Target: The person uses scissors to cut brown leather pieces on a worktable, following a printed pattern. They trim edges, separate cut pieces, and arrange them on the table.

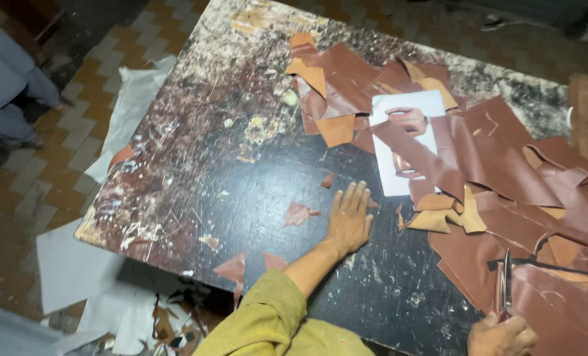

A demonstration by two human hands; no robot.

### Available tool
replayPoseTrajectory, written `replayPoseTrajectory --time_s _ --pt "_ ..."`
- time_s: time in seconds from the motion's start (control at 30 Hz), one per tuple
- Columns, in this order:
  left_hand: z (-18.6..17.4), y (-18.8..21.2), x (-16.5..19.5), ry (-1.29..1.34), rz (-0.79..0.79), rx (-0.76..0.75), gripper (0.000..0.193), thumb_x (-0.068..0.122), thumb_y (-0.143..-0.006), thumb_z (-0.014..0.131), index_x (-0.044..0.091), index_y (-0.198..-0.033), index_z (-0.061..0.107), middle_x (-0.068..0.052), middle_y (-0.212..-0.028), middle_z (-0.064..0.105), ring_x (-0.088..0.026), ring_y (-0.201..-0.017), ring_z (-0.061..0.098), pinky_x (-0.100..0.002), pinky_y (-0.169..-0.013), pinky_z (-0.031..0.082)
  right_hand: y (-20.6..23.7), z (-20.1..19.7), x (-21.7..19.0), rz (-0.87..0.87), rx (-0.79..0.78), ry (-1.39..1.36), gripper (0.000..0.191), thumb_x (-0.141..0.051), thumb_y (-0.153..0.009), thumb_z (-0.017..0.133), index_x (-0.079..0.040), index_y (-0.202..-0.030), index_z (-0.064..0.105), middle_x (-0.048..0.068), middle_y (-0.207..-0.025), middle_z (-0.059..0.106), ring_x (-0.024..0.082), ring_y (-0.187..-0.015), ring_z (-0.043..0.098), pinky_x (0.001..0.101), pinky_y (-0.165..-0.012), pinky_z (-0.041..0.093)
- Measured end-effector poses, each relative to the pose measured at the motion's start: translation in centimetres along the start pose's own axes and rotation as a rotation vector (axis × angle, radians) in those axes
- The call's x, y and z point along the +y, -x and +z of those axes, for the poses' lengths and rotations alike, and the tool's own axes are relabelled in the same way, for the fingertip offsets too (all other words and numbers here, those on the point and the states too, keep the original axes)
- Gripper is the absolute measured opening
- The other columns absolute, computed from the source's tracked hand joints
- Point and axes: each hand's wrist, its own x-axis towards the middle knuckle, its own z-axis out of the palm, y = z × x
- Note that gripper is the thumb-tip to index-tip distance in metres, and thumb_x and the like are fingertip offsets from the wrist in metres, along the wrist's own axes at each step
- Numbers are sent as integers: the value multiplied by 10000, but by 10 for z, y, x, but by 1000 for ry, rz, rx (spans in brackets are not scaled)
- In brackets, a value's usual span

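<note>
Brown leather sheet [558,296] (glossy, creased) under scissors [505,280] gripped in right hand [501,336]; left hand [349,221] fingers spread flat.

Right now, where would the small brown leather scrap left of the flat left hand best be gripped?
Probably by its pointed right tip, coming from the left hand side: the leather scrap lies flat and alone on the dark table, so an edge must be lifted.

Leather workshop, scarred worktable [241,165], brown leather offcuts [492,158], scissors [505,280]
</note>
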Motion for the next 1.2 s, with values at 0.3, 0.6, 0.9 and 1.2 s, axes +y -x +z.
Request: replayPoseTrajectory --time_s 0.3,0.6,0.9,1.2 --pt "-25 1 -5 221 -81 93 494 281 -812 705 97 -1264 624 -162 -1364 536 -399 -1305 426 -615 -1041 293 -20 5 28 21 -70 -246 503 -399 -939 801 -4 -1181 607 291 -1194 576 474 -1139 552 564 -1029 455" --pt "-22 -8 -9 33 -129 374 133 169 -884 677 105 -1001 677 -135 -1138 604 -385 -1289 501 -620 -1088 295 -44 -5 38 195 -408 49 391 -399 -926 729 -130 -1209 705 176 -1148 689 437 -1052 658 548 -842 506" --pt "-88 169 -189 -131 -984 260 388 246 -822 699 49 -1143 603 -207 -1283 509 -408 -1292 435 -557 -1097 302 -7 31 57 2 -157 -424 175 -176 -935 718 -24 -961 634 146 -744 646 275 -638 618 363 -659 500" --pt "-76 169 -133 232 -622 281 751 342 -784 732 0 -1408 490 -290 -1501 355 -486 -1419 273 -570 -1138 230 19 30 -22 -560 -143 -437 342 -153 -827 764 -52 -1147 698 190 -991 616 314 -814 661 391 -750 547"
